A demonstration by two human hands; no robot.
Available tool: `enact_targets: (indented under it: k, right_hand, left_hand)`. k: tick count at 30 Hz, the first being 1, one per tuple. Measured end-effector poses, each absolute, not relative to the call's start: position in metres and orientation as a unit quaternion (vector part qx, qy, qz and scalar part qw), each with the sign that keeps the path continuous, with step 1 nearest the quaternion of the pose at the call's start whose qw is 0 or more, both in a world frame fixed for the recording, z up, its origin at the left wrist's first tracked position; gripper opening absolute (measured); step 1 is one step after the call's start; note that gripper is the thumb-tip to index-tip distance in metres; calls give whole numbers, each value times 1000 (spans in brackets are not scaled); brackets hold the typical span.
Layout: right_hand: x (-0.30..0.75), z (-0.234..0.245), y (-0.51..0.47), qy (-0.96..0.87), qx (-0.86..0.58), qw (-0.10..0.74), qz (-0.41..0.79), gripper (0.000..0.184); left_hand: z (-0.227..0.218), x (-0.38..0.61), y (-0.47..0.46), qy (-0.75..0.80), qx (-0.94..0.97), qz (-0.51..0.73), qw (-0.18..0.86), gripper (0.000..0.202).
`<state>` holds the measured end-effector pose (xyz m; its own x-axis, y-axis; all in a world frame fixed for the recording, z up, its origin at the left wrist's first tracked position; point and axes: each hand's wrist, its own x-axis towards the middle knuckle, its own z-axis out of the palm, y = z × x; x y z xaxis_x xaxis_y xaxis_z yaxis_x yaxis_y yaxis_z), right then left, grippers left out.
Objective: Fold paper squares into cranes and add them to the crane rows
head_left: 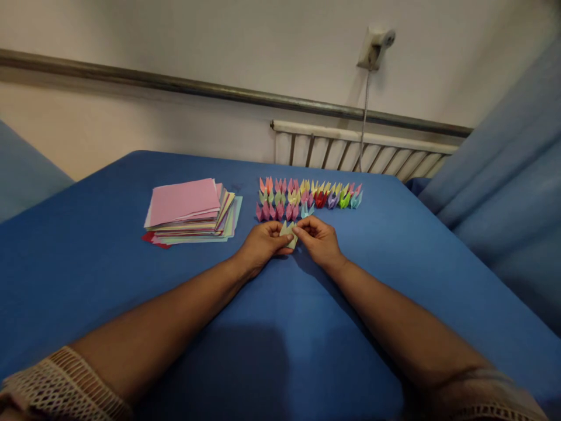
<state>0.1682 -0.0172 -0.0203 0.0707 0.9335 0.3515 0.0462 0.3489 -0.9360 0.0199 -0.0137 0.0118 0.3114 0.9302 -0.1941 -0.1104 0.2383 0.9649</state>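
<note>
Lace-edged sleeves sit at the bottom corners of the frame, and both forearms run up to the middle. Left hand (262, 244) and right hand (318, 238) meet there, fingertips pinching a small pale green folded paper (289, 233) between them, low over the blue desk (109, 275) so the creases can be pressed. Just above lie rows of finished folded pieces (307, 197); a stack of coloured sheets (191, 211) waits centre left, within reach.
</note>
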Motion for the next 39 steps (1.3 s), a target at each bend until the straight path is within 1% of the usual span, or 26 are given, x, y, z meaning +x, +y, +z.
enact_targets:
  k: [6,14,18,23,29,39]
  right_hand:
    - [169,-21,-15,-526,-428,605,418,17]
    - [169,-17,-16,-533,-426,592,428,21]
    - [170,-14,-18,-541,-429,582,429,23]
    - [171,-17,-16,-536,-415,595,432,22]
    - [173,-18,-16,-551,-405,589,430,20]
    - [175,-21,-14,-567,-400,590,412,17]
  left_hand:
    - [12,20,-14,450,452,399,659,26]
    - [14,22,-16,412,429,423,683,23]
    - [13,18,-13,416,454,417,668,24]
    - [13,15,-11,428,470,403,658,28]
    - [15,17,-11,444,480,406,639,29]
    - [10,14,-7,437,494,387,644,34]
